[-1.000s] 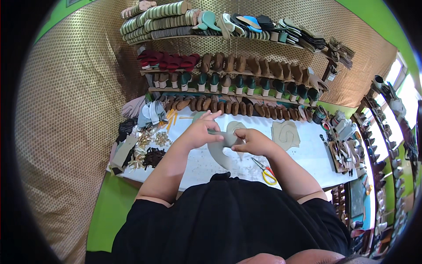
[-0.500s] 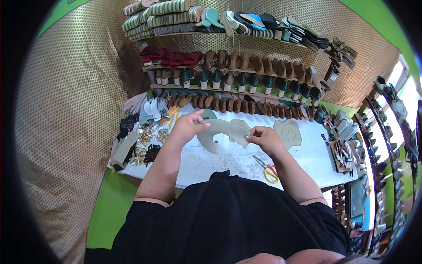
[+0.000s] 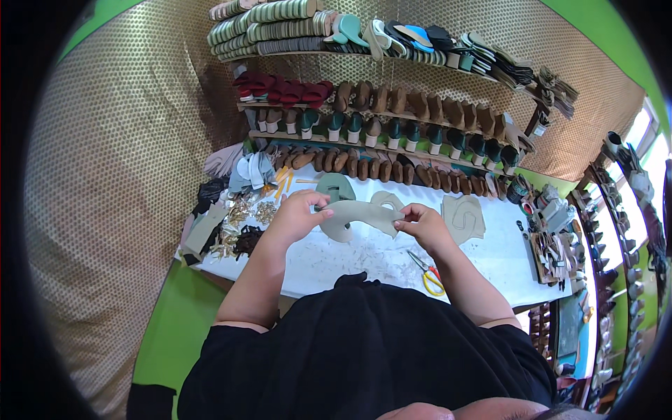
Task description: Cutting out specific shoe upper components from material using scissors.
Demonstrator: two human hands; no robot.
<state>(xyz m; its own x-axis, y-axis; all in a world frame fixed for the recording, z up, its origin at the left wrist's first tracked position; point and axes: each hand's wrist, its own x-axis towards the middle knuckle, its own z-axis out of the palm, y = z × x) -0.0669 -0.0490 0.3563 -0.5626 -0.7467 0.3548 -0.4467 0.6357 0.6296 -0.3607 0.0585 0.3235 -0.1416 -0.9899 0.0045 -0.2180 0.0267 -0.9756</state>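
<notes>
Between my two hands hangs a curved, grey-beige cut piece of sheet material (image 3: 365,211), thin and bendy, held above the white table (image 3: 315,269). Its left end is pinched by my left hand (image 3: 299,215), thumb on top. At the other end, my right hand (image 3: 424,225) grips the edge between thumb and fingers. Behind the left hand lies a green flat piece with a cut-out (image 3: 337,186). A similar grey-beige piece (image 3: 386,199) rests just beyond the held one, partly covered by it. Scissors with yellow and red handles (image 3: 432,281) lie near my right forearm.
Right of my right hand lies a grey-beige sheet with a curved outline (image 3: 463,218). Metal buckle-like bits (image 3: 241,208) and a dark pile (image 3: 249,240) sit at the left. A tool rack (image 3: 549,252) stands right. Shelves of shoe lasts (image 3: 392,133) rise behind.
My view has shifted slightly, so the table and shelves appear lower and further right. The held piece sits a little differently, and more of the green piece shows behind it. Both hands keep their grip.
</notes>
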